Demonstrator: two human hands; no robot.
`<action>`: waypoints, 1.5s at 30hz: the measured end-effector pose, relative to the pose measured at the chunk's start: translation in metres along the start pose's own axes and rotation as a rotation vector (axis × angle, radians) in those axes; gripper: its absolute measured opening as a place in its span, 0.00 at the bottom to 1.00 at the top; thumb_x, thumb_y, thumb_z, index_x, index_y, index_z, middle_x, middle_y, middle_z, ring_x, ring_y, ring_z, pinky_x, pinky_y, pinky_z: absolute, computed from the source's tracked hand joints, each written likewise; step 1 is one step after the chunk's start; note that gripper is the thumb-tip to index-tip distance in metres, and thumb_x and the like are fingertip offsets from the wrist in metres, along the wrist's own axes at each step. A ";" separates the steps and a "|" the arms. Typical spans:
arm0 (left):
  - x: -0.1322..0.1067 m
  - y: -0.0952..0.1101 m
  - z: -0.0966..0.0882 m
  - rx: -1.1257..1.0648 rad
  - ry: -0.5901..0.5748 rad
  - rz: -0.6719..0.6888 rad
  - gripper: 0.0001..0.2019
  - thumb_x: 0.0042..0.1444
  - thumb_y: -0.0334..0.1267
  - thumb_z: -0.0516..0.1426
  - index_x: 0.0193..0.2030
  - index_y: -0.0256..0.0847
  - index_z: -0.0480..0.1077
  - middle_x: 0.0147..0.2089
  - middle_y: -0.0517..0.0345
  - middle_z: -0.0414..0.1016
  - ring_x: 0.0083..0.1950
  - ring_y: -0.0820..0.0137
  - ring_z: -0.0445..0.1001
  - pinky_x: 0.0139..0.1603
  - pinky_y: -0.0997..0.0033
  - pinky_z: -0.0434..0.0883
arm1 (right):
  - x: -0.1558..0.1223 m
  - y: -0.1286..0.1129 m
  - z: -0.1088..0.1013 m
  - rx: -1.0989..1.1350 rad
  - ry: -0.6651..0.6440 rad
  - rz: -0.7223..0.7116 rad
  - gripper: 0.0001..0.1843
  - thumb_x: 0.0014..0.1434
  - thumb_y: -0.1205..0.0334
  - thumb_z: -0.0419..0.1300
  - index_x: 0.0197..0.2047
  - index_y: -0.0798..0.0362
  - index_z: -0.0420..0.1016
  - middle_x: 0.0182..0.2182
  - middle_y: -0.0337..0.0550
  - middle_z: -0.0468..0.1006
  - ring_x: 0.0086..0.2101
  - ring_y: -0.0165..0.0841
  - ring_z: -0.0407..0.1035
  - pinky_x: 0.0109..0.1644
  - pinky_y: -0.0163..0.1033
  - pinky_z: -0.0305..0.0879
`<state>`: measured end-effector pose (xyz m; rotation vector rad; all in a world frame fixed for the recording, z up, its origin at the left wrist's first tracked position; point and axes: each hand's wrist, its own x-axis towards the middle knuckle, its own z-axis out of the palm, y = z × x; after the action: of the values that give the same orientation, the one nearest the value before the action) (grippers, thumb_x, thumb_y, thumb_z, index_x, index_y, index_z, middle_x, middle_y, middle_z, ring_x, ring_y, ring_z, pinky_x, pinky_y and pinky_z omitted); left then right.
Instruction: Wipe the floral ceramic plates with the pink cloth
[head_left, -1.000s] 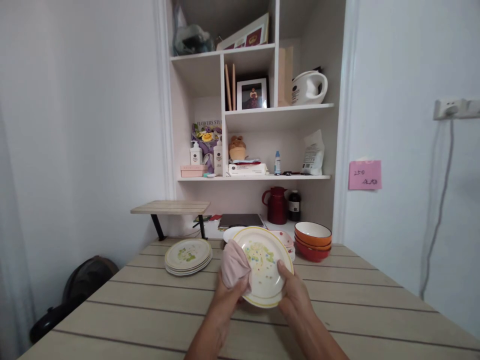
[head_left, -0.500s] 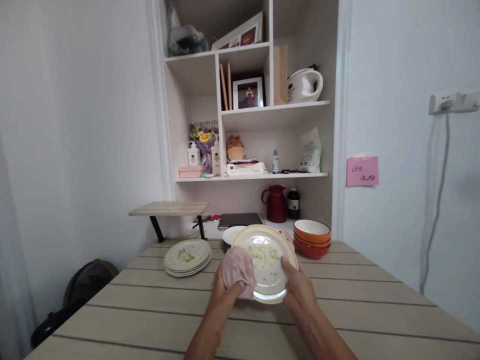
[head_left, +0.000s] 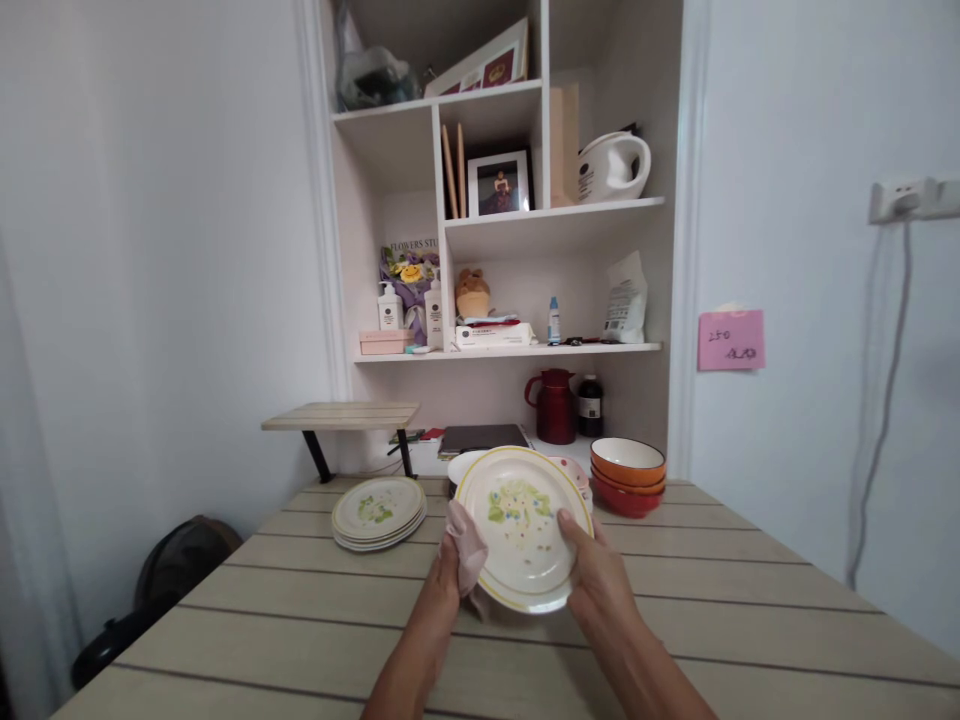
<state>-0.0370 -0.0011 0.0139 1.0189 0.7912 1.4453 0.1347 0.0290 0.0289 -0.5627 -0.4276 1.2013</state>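
A white plate [head_left: 521,530] with a yellow rim and a green floral print is tilted up above the table, its face toward me. My right hand [head_left: 596,570] grips its right edge, thumb on the face and fingers behind. At the plate's lower left edge, my left hand [head_left: 442,585] holds a pale pink cloth [head_left: 467,545] against the rim. Part of the cloth goes behind the plate, and most of the left fingers are hidden there. To the left, a stack of matching plates [head_left: 379,508] lies on the wooden table [head_left: 300,610].
Orange and red bowls [head_left: 628,470] stand stacked at the back right. Behind the held plate, other white dishes [head_left: 463,464] are partly hidden. A small raised wooden shelf [head_left: 341,416] stands at back left. A red jug [head_left: 555,408] and a dark bottle [head_left: 589,407] sit behind.
The cloth and my left hand have shifted from the plate's face to its left edge, partly behind it. The plate has turned slightly, and more of its print shows. My right hand keeps its grip.
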 end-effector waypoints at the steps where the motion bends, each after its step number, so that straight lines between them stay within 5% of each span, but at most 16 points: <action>1: -0.004 0.003 0.004 -0.041 -0.063 -0.019 0.36 0.54 0.62 0.51 0.64 0.41 0.62 0.62 0.46 0.69 0.66 0.57 0.62 0.68 0.56 0.54 | 0.000 0.000 0.000 -0.004 0.004 -0.007 0.33 0.41 0.63 0.72 0.51 0.50 0.70 0.31 0.40 0.83 0.31 0.40 0.78 0.39 0.47 0.76; 4: -0.011 0.012 0.012 -0.103 -0.150 -0.081 0.34 0.54 0.58 0.55 0.63 0.41 0.62 0.59 0.45 0.72 0.63 0.55 0.66 0.64 0.54 0.60 | 0.000 -0.002 -0.002 -0.023 0.010 -0.029 0.34 0.40 0.61 0.72 0.52 0.51 0.69 0.31 0.41 0.83 0.30 0.39 0.78 0.38 0.47 0.76; 14: -0.013 0.009 0.006 -0.143 -0.152 -0.151 0.28 0.50 0.46 0.63 0.58 0.40 0.68 0.53 0.44 0.77 0.56 0.56 0.74 0.57 0.56 0.68 | -0.012 -0.010 0.012 -0.155 -0.097 -0.026 0.34 0.39 0.57 0.72 0.51 0.53 0.71 0.32 0.43 0.83 0.30 0.41 0.77 0.34 0.44 0.75; 20: -0.009 0.008 0.008 -0.223 0.000 -0.049 0.24 0.48 0.43 0.65 0.52 0.37 0.71 0.48 0.44 0.80 0.52 0.55 0.76 0.55 0.56 0.71 | -0.018 -0.003 0.015 -0.134 -0.130 0.057 0.34 0.39 0.58 0.72 0.51 0.52 0.71 0.33 0.44 0.84 0.33 0.41 0.78 0.37 0.44 0.74; 29: -0.003 0.020 -0.006 -0.245 0.195 0.070 0.31 0.45 0.40 0.67 0.57 0.39 0.67 0.48 0.47 0.80 0.47 0.58 0.79 0.52 0.58 0.73 | -0.024 -0.013 0.014 -0.262 -0.405 0.249 0.34 0.43 0.69 0.68 0.54 0.52 0.66 0.37 0.45 0.83 0.33 0.39 0.77 0.37 0.42 0.73; 45: -0.006 0.021 -0.011 -0.072 0.025 0.075 0.28 0.43 0.40 0.68 0.53 0.39 0.72 0.52 0.44 0.77 0.54 0.54 0.74 0.59 0.54 0.67 | -0.029 -0.033 0.015 -0.319 -0.428 0.270 0.37 0.45 0.61 0.69 0.58 0.47 0.63 0.37 0.46 0.82 0.32 0.42 0.77 0.34 0.45 0.73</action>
<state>-0.0557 -0.0092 0.0275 0.9861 0.7199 1.5422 0.1416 -0.0039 0.0606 -0.6495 -0.9416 1.5315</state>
